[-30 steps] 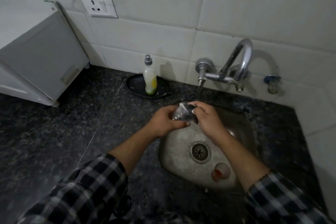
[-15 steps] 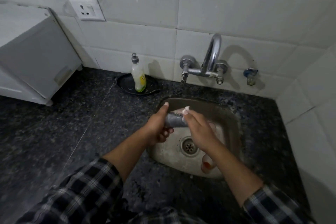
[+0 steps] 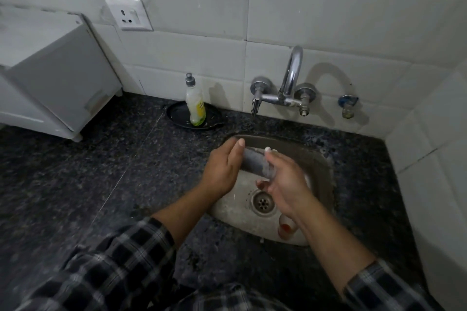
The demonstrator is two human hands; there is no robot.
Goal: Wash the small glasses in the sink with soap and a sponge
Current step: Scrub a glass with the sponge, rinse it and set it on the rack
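- The left hand [image 3: 222, 171] gripped 1 small glass [image 3: 254, 163], which lay on its side above the sink [image 3: 326, 159]; the fingers curled around its left end and the thumb lay along the top.
- The right hand [image 3: 285, 184] held the glass's right end, with the thumb on top and the other fingers bent underneath; there was white foam on the thumb tip.
- The glass looked grey and soapy, and both hands touched it above the drain [image 3: 262, 201].
- A 2nd glass [image 3: 286, 227] with reddish residue lay in the basin's near corner, partly hidden by the right wrist.
- The tap [image 3: 290, 83] was fixed to the tiled wall behind the sink, its spout arching upward.
- A soap bottle [image 3: 195, 103] stood upright on a black dish [image 3: 177, 113] at the back of the dark stone counter [image 3: 101, 171], left of the sink.
- A white appliance [image 3: 50, 70] stood at the far left, with a wall socket [image 3: 130, 15] above it on its right.
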